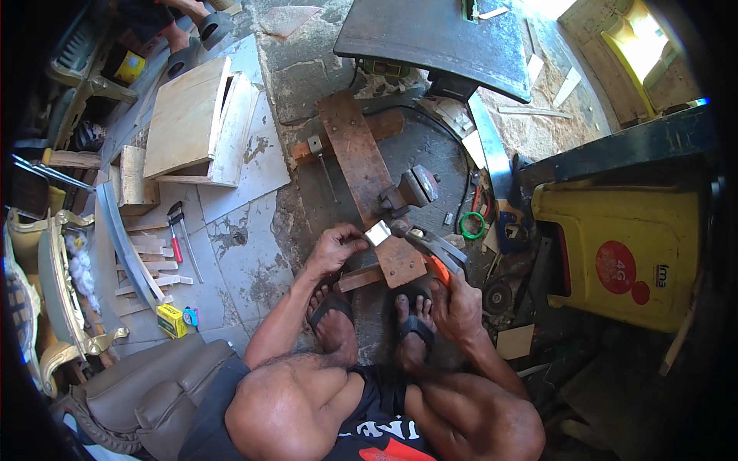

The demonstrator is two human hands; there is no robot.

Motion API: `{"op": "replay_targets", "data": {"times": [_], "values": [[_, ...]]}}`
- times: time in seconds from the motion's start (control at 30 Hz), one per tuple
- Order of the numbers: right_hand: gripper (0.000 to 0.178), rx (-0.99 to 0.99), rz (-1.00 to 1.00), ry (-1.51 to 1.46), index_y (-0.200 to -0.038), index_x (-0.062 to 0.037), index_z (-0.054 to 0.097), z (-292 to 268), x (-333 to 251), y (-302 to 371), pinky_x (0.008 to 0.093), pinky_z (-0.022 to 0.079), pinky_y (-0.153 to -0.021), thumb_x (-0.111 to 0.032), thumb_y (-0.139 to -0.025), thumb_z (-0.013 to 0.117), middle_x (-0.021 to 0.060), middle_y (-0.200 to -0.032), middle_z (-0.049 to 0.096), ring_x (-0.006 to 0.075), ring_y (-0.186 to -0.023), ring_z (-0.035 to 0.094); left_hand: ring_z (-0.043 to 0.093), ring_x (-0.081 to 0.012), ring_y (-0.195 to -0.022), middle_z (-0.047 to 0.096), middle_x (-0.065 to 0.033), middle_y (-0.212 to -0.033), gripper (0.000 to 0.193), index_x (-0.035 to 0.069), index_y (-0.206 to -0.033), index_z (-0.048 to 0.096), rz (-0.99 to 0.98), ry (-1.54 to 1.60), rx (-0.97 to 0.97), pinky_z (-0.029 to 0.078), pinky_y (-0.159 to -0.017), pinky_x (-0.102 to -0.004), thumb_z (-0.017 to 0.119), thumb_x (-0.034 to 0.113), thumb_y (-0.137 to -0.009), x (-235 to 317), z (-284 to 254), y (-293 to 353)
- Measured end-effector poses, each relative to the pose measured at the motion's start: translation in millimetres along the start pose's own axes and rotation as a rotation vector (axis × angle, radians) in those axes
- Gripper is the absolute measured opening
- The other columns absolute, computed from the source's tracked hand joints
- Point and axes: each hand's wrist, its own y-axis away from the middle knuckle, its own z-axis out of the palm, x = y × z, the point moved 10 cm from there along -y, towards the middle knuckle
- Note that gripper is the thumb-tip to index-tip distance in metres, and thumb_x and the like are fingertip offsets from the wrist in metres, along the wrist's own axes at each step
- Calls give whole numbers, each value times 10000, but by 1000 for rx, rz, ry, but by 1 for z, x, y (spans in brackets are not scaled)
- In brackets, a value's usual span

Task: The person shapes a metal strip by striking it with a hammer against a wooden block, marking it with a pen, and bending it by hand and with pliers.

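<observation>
Beyond the hands (340,247), a vise (416,187) crowds the plank (355,146).

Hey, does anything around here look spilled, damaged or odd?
Yes. Sawdust is strewn loose at upper right, with wood offcuts lying in it. White, stuffing-like fluff sits exposed beside the curved furniture frame at left. The pale floor tiles also show dark, worn-looking patches.
</observation>
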Motion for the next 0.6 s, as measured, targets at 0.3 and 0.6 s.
{"op": "replay_targets", "data": {"times": [0.3, 0.6], "values": [[160, -292, 153, 292, -1041, -53, 552, 44, 27, 2, 499, 501, -528, -170, -947, 608, 192, -717, 622, 404, -594, 635, 607, -257, -958, 674, -104, -910, 227, 19, -898, 717, 52, -269, -15, 468, -857, -387, 793, 203, -789, 20, -10, -12], [154, -241, 62, 261, -979, -57, 476, 34, 10, -9, 530, 500, -545, -193, -968, 548, 197, -719, 622, 426, -618, 637, 612, -277, -970, 688, -106, -878, 237, 54, -901, 748, -7, -349, -46, 473, -871, -393, 798, 245, -769, 18, -7, -11]]}}
